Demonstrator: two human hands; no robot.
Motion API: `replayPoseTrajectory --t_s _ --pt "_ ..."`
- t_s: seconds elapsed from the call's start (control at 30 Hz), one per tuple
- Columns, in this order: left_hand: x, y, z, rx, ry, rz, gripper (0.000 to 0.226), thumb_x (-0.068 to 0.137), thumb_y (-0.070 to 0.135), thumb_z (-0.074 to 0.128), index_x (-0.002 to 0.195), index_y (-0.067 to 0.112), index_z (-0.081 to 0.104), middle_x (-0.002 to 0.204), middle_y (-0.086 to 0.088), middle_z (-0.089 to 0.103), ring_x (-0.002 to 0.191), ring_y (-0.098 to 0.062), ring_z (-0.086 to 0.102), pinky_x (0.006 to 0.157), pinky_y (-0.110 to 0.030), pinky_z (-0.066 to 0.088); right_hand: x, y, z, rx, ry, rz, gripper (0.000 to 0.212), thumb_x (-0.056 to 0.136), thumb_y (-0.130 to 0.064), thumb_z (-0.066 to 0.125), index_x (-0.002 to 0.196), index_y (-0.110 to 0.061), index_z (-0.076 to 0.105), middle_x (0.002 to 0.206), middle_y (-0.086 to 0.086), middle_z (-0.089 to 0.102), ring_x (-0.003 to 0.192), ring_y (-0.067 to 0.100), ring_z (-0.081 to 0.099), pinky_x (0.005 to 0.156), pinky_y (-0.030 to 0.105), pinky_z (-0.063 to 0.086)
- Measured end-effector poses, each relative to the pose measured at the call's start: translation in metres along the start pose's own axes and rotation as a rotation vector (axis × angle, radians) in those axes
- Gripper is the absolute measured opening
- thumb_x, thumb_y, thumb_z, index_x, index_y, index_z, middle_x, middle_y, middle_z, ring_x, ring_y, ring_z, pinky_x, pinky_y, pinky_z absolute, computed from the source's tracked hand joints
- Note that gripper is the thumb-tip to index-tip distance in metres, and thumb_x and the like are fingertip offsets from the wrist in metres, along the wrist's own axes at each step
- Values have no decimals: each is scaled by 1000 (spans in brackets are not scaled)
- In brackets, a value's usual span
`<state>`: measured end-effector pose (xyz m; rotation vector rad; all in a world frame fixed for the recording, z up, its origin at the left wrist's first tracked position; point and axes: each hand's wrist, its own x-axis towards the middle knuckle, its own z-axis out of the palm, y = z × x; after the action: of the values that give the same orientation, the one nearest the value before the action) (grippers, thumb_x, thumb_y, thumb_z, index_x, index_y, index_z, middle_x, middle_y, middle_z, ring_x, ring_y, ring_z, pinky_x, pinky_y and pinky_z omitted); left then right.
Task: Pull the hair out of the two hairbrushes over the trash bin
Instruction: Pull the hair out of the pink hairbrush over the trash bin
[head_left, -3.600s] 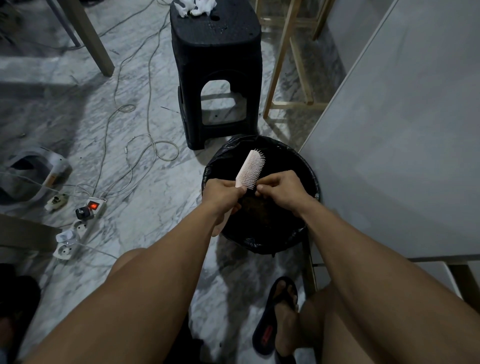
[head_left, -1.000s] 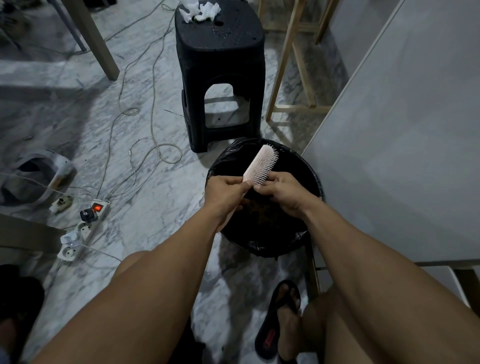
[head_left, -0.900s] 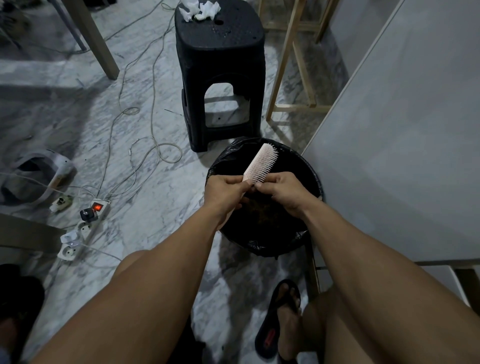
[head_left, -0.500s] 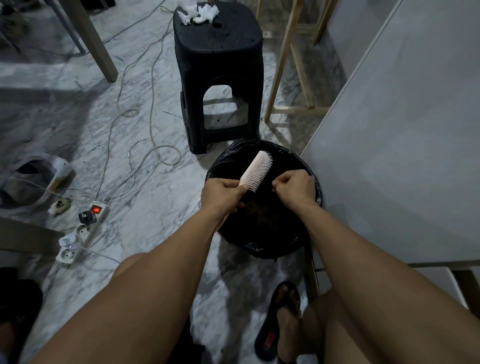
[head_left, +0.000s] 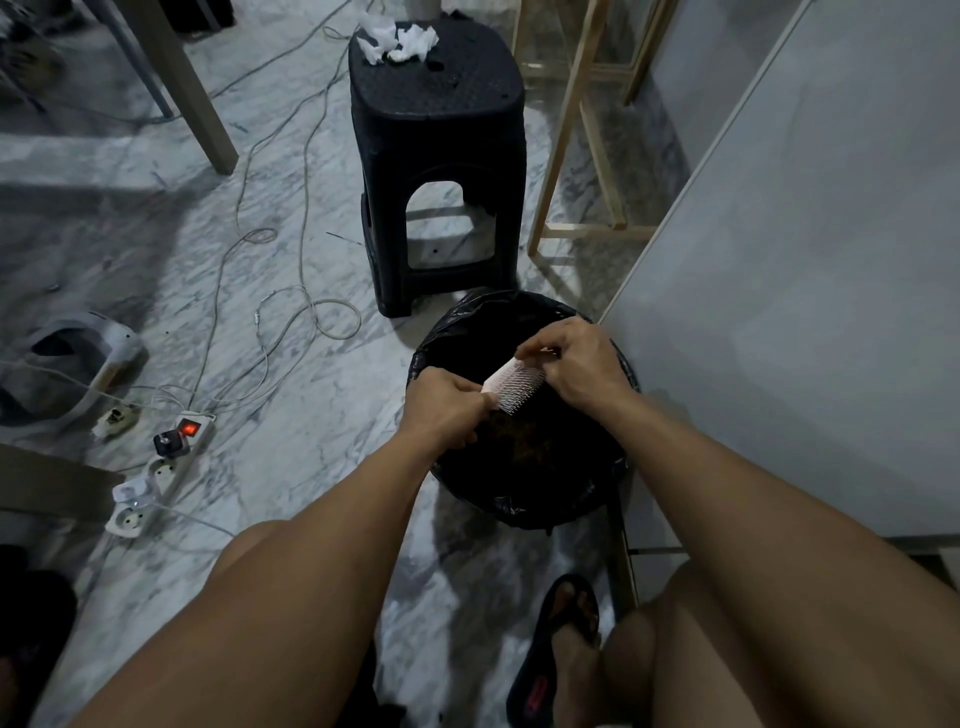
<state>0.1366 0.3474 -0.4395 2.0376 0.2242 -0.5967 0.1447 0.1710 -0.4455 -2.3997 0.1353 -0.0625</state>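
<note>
Pink hairbrush held over the black-lined trash bin, bristles facing the person. Left hand grips its handle; right hand curls over the far end, fingertips pinching at the bristles.

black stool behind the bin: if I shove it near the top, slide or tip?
The black stool is tall over a narrow base, so it probably tips. It looks like hollow moulded plastic, likely light. On the smooth marble floor, a low push should slide it.

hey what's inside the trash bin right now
The trash bin holds a black liner and a brownish clump, likely hair; both hands and the hairbrush hover above, covering part of the inside.
</note>
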Motion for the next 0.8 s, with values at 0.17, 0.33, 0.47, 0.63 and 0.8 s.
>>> replayPoseTrajectory --t_s 0.17,0.33,0.47,0.63,0.8 --pt "-2 2 -1 -77 -9 -30 13 83 18 71 84 7 79 69 -11 72 46 -19 55 45 -25 47 11 6 -7 139 140 176 16 86 -6 66 95 -12 78 95 1 75 93 14 68 94 29 52" --pt "-5 4 -1 -184 -34 -84 20 88 16 64 84 0 75 73 -13 71 48 -20 53 46 -26 44 12 19 -6 247 116 370 12 85 -4 69 95 -6 76 75 -1 70 69 15 67 77 30 58" --pt "-5 6 0 -278 -42 -119 23 90 16 62 85 -4 72 69 -12 69 47 -19 51 45 -26 42 9 20 -3 419 153 502 10 91 3 59 93 2 69 66 5 64 48 9 64 54 26 60" --pt "-4 6 5 -285 -49 -138 21 89 16 63 86 -2 73 69 -12 69 44 -19 52 44 -25 41 1 11 0 546 105 468 8 92 -7 62 93 -3 69 70 7 67 54 13 65 58 29 61" --pt "-3 4 5 -274 -55 -135 22 89 18 64 82 -1 73 69 -10 70 46 -19 53 45 -26 43 6 14 -5 568 286 641 10 89 -6 66 90 2 71 61 7 63 41 8 61 48 24 58"
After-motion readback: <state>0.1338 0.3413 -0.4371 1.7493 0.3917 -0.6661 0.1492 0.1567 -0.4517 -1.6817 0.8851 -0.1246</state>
